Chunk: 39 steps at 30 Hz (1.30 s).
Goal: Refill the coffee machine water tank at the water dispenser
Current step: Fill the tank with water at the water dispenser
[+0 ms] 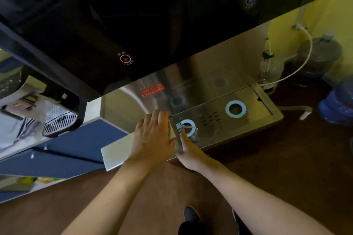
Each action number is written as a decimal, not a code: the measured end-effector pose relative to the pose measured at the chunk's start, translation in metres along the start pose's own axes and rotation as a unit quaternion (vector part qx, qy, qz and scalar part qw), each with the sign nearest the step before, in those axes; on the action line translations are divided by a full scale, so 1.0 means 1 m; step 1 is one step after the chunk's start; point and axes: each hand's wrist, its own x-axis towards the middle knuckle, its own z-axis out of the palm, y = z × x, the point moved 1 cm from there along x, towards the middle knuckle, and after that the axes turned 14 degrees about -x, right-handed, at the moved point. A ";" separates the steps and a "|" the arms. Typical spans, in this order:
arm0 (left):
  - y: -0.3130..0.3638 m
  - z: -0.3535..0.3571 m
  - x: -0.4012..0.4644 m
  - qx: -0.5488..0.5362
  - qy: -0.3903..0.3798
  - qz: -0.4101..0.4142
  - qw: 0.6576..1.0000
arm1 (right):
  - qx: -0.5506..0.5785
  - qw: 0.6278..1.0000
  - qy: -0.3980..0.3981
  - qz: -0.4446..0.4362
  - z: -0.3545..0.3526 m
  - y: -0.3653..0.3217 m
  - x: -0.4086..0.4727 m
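Observation:
The clear water tank [176, 140] stands on the steel drip tray [254, 99] of the water dispenser [200, 74], over the left blue ring [191, 122]. It is see-through and hard to outline. My left hand [152, 135] grips its left side from above. My right hand [188, 151] holds its near right edge, thumb pointing up toward the ring. A thin glint like a water stream shows at the ring; I cannot tell whether water flows. The dispenser's black front panel [152, 25] overhangs, with a red-lit round button [125, 58].
The coffee machine [59, 118] with its metal drip grille sits on the white counter at the left, above blue cabinets [76, 149]. A second blue ring [236, 108] lies right on the tray. Large water bottles [321, 57] and a white hose [305, 57] stand at the right on the brown floor.

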 end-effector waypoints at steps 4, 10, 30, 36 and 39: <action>0.002 0.001 0.010 0.057 -0.022 0.008 0.998 | 0.019 1.000 -0.002 -0.017 0.006 0.005 0.010; 0.004 0.002 0.016 0.105 -0.070 0.008 0.992 | 0.066 0.998 -0.018 -0.014 0.015 0.010 0.017; 0.019 0.005 0.030 0.160 -0.101 0.094 0.978 | 0.105 0.993 0.005 -0.055 0.024 0.026 0.032; 0.018 0.005 0.028 0.142 -0.107 0.089 0.980 | 0.101 0.992 0.018 -0.078 0.022 0.030 0.027; 0.015 0.002 0.024 0.115 -0.088 0.078 0.986 | 0.074 0.993 0.039 -0.083 0.017 0.030 0.021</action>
